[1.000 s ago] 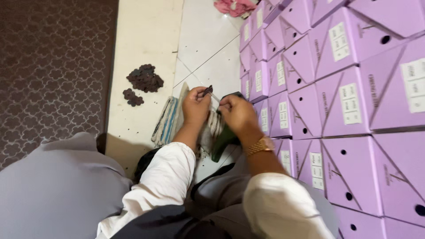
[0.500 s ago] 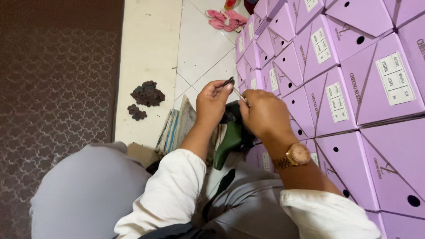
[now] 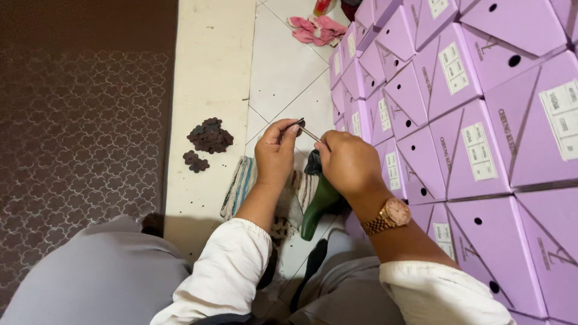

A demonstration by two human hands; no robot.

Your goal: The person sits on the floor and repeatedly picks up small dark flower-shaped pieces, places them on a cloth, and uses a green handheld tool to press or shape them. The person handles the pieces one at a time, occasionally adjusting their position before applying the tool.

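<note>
Hands (image 3: pixel 313 156) raised; lilac boxes (image 3: pixel 469 138) stacked rt

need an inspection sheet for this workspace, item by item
surface: white tiled floor, patterned brown carpet beside it
job's things: thin metal pin pinched between both hands; dark green shoe below them
clutter: piles of dark brown flower-shaped pieces, striped cloth, pink cloth
grips: left hand and right hand shut on the pin
cables: nothing seen
surroundings: stacked lilac shoe boxes on the right
</note>
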